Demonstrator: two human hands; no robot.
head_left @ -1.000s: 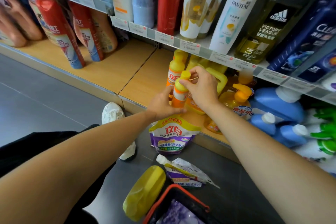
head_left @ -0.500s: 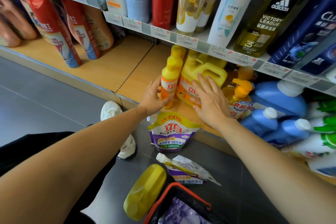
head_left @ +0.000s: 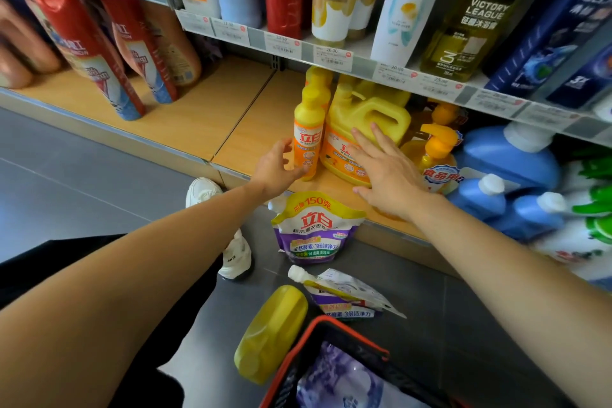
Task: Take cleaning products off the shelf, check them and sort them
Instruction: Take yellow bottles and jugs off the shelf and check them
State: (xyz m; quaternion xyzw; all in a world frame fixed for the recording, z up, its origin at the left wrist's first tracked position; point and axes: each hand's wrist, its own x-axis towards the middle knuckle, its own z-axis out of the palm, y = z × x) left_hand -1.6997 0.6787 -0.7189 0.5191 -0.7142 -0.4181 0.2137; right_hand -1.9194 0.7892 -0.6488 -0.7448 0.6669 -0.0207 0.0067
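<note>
A slim yellow-and-orange detergent bottle (head_left: 309, 132) stands upright on the wooden bottom shelf (head_left: 212, 116). My left hand (head_left: 276, 167) sits just left of its base, fingers loosely spread, thumb touching or nearly touching the bottle's lower edge. A big yellow jug with a handle (head_left: 367, 122) stands right beside the bottle. My right hand (head_left: 384, 169) lies in front of the jug with straight fingers reaching its label. A purple-and-yellow refill pouch (head_left: 316, 228) leans against the shelf front on the floor.
On the dark floor lie a second flattened pouch (head_left: 344, 295) and a yellow bottle on its side (head_left: 271, 334). A red-rimmed basket (head_left: 334, 328) holds a purple pack. Blue jugs (head_left: 506, 162) and an orange pump bottle (head_left: 437, 142) stand to the right. A white shoe (head_left: 231, 242) is nearby.
A second ago both hands held the slim bottle up, the right at its cap. It now stands on the shelf, my left hand has let go, and my right moved to the jug.
</note>
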